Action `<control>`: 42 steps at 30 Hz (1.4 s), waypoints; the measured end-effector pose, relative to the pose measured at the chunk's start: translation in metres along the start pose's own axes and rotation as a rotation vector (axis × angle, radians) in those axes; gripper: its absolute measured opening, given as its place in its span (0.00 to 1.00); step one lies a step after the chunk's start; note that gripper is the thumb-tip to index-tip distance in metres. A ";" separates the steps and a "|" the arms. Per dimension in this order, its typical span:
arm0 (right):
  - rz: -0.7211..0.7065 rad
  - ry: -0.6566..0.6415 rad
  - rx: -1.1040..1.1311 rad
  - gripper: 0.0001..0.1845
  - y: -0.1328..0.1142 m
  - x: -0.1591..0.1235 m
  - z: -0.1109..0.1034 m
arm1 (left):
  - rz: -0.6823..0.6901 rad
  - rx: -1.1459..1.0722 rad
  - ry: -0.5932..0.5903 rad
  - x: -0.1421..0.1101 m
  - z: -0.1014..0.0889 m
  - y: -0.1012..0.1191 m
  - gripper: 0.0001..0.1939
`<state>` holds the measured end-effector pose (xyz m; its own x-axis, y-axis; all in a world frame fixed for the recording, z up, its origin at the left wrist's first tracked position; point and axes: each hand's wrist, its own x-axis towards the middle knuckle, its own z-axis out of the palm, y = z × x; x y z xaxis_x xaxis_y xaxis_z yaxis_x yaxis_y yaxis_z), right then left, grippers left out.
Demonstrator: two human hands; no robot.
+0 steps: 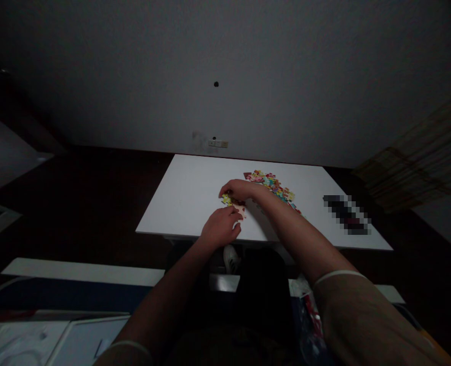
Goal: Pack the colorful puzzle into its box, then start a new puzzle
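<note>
My left hand (221, 226) rests near the front edge of the white table, its fingertips on a pinkish jigsaw puzzle section (242, 209) and its thumb apart from the fingers. Just beyond it, my right hand (237, 189) bends down over yellow jigsaw puzzle pieces (226, 200), fingers curled at their far edge. The pinkish and yellow parts lie close together, and the hands partly cover them. Behind my right forearm spreads a heap of loose, colourful puzzle pieces (263, 177), partly hidden by that arm.
The white table (187, 178) stands before a grey wall with a socket strip (218, 144). A blurred-out dark object (346, 214) lies at the table's right. Below are my shoe (231, 259) and a bench edge (84, 270). Clear plastic packaging (310, 315) sits beside my right leg.
</note>
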<state>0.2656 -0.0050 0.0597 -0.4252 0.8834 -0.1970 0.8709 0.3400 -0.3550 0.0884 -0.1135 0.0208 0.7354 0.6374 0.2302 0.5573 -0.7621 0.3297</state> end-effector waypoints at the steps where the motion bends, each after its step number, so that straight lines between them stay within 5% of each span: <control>1: -0.014 -0.030 0.023 0.25 0.000 0.000 -0.001 | -0.001 -0.003 -0.001 0.000 0.000 0.000 0.16; 4: -0.025 -0.036 0.086 0.24 0.003 -0.002 -0.003 | -0.013 -0.011 -0.008 0.000 0.000 0.000 0.16; 13: 0.185 0.369 0.273 0.21 0.027 -0.044 0.002 | -0.004 -0.017 -0.004 0.001 0.003 -0.001 0.15; 19: 0.231 0.320 0.223 0.20 0.039 -0.069 0.004 | 0.002 -0.019 0.005 0.001 0.004 -0.002 0.16; 35: 0.229 0.312 0.212 0.18 0.040 -0.071 0.010 | -0.011 -0.014 -0.008 0.003 0.002 -0.001 0.16; 42: 0.291 0.448 0.158 0.22 0.033 -0.075 0.016 | -0.008 -0.007 0.007 0.002 0.003 -0.001 0.15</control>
<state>0.3222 -0.0649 0.0486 0.0040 0.9961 0.0882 0.8746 0.0392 -0.4832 0.0909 -0.1118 0.0187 0.7284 0.6440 0.2340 0.5602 -0.7564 0.3378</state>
